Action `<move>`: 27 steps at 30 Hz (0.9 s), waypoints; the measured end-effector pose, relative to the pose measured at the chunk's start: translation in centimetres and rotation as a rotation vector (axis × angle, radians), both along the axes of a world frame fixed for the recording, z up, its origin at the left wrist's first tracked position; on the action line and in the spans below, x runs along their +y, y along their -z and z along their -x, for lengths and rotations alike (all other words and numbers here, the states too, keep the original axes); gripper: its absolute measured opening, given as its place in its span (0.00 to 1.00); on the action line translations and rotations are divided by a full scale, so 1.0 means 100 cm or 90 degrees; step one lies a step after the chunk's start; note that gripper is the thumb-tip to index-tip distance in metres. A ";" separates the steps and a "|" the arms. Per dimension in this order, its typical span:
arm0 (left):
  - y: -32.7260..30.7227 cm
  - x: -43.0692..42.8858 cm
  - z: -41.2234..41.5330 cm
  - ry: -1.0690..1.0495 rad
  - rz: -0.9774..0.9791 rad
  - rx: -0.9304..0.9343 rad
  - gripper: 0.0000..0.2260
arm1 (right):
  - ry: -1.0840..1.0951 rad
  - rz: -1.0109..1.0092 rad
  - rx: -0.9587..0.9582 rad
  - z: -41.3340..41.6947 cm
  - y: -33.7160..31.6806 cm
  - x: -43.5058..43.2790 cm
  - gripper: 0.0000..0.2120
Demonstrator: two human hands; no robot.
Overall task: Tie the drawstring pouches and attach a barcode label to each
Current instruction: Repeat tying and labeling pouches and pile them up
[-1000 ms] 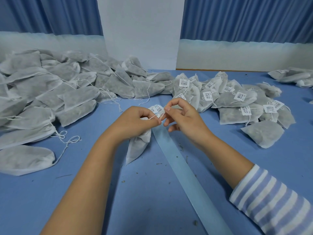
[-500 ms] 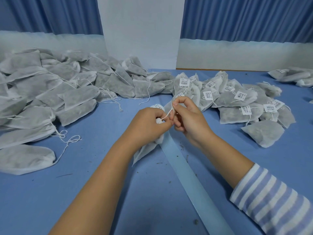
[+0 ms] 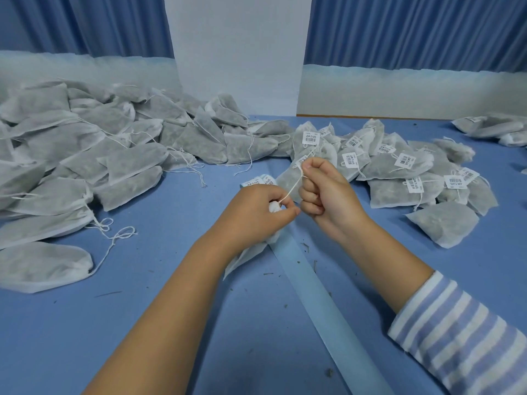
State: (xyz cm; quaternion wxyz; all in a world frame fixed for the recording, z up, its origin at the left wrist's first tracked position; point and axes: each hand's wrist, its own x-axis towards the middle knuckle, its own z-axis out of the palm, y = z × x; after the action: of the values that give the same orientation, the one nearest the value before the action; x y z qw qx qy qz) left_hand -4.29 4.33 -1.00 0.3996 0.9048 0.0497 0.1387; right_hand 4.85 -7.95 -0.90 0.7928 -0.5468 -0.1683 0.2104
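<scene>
My left hand [image 3: 256, 215] grips the gathered neck of a grey-white drawstring pouch [image 3: 248, 256], whose body hangs below my wrist onto the table. My right hand [image 3: 325, 192] is a fist and pinches the pouch's white drawstring [image 3: 293, 186], which runs taut between the two hands. A strip of barcode labels [image 3: 258, 182] lies just beyond my left hand. Unlabelled pouches [image 3: 85, 155] are heaped at the left. Pouches with barcode labels [image 3: 399, 166] lie at the right.
A pale blue backing strip [image 3: 322, 303] runs diagonally across the blue table [image 3: 142, 323] from my hands to the near edge. More pouches [image 3: 490, 128] sit at the far right. Small dark crumbs dot the table. Blue curtains and a white pillar stand behind.
My right hand has closed into a fist and pulled the drawstring up and to the right, so the string is now taut. My left hand has shifted slightly right, still on the pouch neck.
</scene>
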 end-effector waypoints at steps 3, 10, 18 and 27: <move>0.000 0.000 0.000 0.000 0.007 -0.003 0.07 | 0.012 0.018 -0.028 0.000 0.000 0.001 0.07; 0.001 0.005 -0.002 0.002 0.038 -0.029 0.11 | 0.027 -0.009 -0.031 -0.001 -0.003 0.000 0.09; -0.001 0.020 0.000 0.025 0.128 0.055 0.15 | 0.050 0.049 -0.093 -0.001 -0.003 -0.002 0.04; -0.005 0.041 0.009 0.061 0.259 0.164 0.06 | 0.089 0.100 -0.190 0.004 -0.008 -0.002 0.06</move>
State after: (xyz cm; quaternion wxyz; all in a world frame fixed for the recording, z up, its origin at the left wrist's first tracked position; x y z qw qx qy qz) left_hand -5.23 8.43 -0.52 0.5699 0.8174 0.0838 -0.0095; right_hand 4.49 -8.11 -0.13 0.7264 -0.6426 -0.2288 0.0837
